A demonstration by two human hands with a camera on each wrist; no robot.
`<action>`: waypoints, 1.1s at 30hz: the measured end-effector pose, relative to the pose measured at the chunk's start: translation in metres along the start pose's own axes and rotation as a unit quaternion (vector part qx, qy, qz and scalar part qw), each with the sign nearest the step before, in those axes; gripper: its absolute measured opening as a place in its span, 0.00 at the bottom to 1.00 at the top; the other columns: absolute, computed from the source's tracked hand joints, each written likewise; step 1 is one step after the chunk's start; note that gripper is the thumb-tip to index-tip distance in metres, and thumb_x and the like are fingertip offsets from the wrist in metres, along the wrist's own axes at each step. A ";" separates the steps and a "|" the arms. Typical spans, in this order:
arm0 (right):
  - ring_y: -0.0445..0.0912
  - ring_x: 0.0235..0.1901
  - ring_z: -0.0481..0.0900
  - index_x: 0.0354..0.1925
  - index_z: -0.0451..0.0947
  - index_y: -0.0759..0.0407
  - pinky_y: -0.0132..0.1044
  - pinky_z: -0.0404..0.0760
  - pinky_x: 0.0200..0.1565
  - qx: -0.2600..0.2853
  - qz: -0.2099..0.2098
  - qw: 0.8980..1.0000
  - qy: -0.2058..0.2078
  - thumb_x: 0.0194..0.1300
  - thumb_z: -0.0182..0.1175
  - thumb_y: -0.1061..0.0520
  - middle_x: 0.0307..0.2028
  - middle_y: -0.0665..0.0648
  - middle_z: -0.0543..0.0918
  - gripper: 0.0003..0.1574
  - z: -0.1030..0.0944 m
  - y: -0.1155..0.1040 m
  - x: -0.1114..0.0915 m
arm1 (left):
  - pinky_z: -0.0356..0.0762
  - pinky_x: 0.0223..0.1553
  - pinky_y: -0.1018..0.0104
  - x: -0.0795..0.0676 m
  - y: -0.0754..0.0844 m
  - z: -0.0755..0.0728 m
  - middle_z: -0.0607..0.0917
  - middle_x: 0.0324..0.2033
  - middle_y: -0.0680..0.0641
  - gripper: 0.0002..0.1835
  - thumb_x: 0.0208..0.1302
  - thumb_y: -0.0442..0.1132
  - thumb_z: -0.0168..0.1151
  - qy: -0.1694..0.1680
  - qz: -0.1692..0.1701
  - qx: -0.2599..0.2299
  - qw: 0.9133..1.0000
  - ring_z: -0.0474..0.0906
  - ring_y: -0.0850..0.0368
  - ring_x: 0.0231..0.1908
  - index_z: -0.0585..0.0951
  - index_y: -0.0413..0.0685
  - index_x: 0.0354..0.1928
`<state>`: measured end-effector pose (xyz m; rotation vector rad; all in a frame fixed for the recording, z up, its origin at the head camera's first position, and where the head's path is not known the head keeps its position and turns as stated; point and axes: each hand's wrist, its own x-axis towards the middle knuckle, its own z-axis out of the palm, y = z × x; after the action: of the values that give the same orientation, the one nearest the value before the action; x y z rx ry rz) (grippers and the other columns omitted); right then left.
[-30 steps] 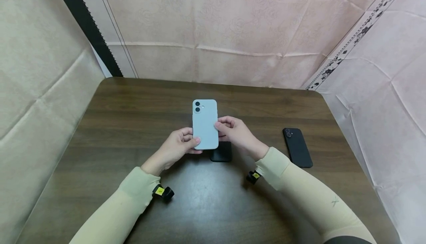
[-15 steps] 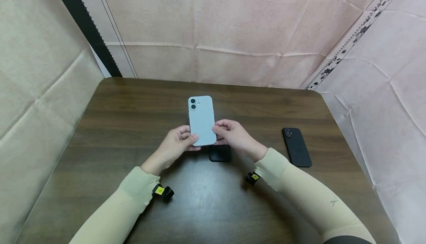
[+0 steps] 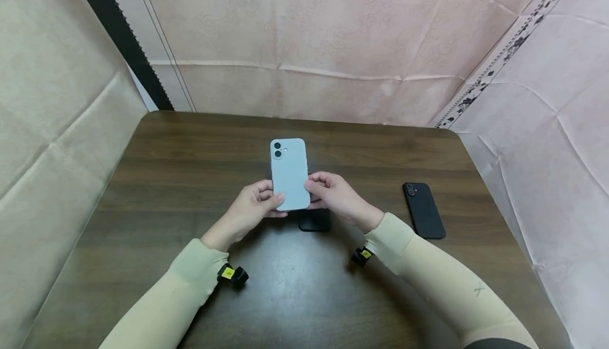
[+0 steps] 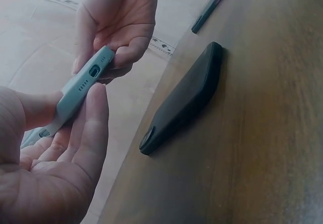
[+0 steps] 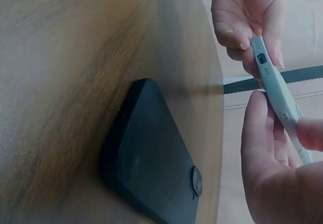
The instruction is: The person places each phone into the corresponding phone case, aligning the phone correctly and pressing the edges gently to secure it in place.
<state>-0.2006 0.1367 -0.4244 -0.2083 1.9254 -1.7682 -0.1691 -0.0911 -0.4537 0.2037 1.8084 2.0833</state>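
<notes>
Both hands hold up a phone in a light blue case (image 3: 290,177), its back with two dark lenses turned toward the head camera. At its lower left corner the left hand (image 3: 252,203) pinches it, thumb on the back and fingers behind. The right hand (image 3: 335,193) grips the opposite long edge between thumb and fingers. A port cutout shows on the case's bottom edge in both wrist views. Below the raised phone, a black phone (image 3: 314,221) lies on the table, partly hidden in the head view; the left wrist view shows this black phone (image 4: 184,98) whole.
Another black phone (image 3: 424,210) lies back side up to the right of the right hand, near the right forearm. The wooden table (image 3: 190,153) has pale cloth (image 3: 333,37) hanging behind and beside it.
The light blue phone has shifted slightly left and up with both hands, then settled marginally back. Both hands keep their grip, and the black phones stay where they were.
</notes>
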 end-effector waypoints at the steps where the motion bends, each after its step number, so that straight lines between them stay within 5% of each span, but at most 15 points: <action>1: 0.55 0.41 0.83 0.54 0.73 0.64 0.46 0.82 0.45 0.000 -0.003 1.000 0.005 0.73 0.55 0.53 0.47 0.63 0.82 0.18 -0.001 -0.001 0.000 | 0.81 0.43 0.53 0.000 0.000 0.000 0.83 0.47 0.37 0.17 0.69 0.35 0.58 -0.003 0.000 0.000 1.000 0.83 0.46 0.43 0.73 0.36 0.57; 14: 0.56 0.37 0.83 0.53 0.71 0.60 0.47 0.83 0.42 -0.007 0.006 0.999 0.032 0.74 0.52 0.54 0.45 0.63 0.83 0.14 -0.003 -0.003 0.004 | 0.81 0.43 0.51 -0.004 0.000 0.004 0.83 0.45 0.35 0.17 0.69 0.33 0.58 -0.039 -0.014 0.001 0.999 0.83 0.44 0.42 0.73 0.34 0.57; 23: 0.57 0.40 0.83 0.59 0.69 0.56 0.49 0.82 0.44 0.021 0.016 0.999 0.019 0.73 0.53 0.49 0.49 0.64 0.81 0.21 -0.006 -0.006 0.006 | 0.81 0.44 0.51 -0.007 0.002 0.002 0.83 0.46 0.36 0.18 0.70 0.35 0.57 -0.045 -0.024 -0.001 0.999 0.83 0.45 0.42 0.72 0.34 0.58; 33: 0.55 0.36 0.83 0.56 0.71 0.57 0.47 0.83 0.42 0.024 0.001 0.998 0.062 0.75 0.51 0.51 0.46 0.64 0.80 0.17 -0.009 -0.012 0.010 | 0.81 0.44 0.52 -0.008 -0.001 0.003 0.83 0.48 0.37 0.20 0.69 0.37 0.59 -0.069 -0.024 0.014 0.997 0.82 0.45 0.44 0.72 0.35 0.58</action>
<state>-0.2161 0.1381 -0.4156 -0.0806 1.9643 -1.8642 -0.1600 -0.0912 -0.4532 0.2998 1.7439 1.9627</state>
